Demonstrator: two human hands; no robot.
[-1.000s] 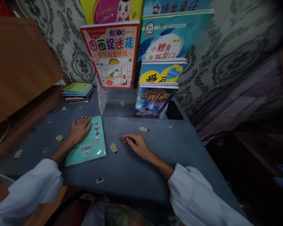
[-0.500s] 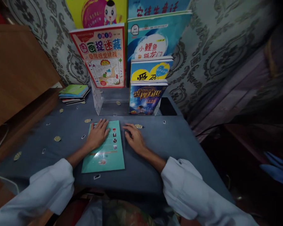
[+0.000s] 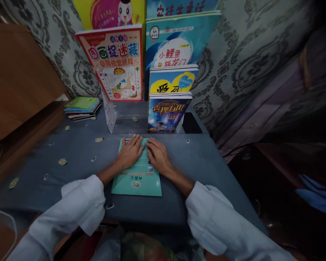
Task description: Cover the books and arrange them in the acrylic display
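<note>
A thin teal book (image 3: 137,183) lies flat on the dark cloth-covered table, its printing upside down to me. Across its upper left part rests my left hand (image 3: 130,153), open, palm down with the fingers stretched out. My right hand (image 3: 159,156) lies on the book's upper right part, fingers extended and slightly bent, holding nothing. Both hands hide much of the book's upper half. Just beyond stands a clear acrylic book stand (image 3: 110,117). On it are a red-bordered picture book (image 3: 119,69) at left and a blue book (image 3: 167,113) at right front.
Behind the blue book rise a yellow-and-blue book (image 3: 172,81) and a large teal book (image 3: 179,40). A small stack of books (image 3: 83,105) sits at the back left. A black flat object (image 3: 192,123) lies right of the stand. A wooden panel (image 3: 21,72) borders the left side.
The teal book has slid to the right, with my left hand flat on it. My right hand, earlier on the cloth beside it, now rests over the book's right side.
</note>
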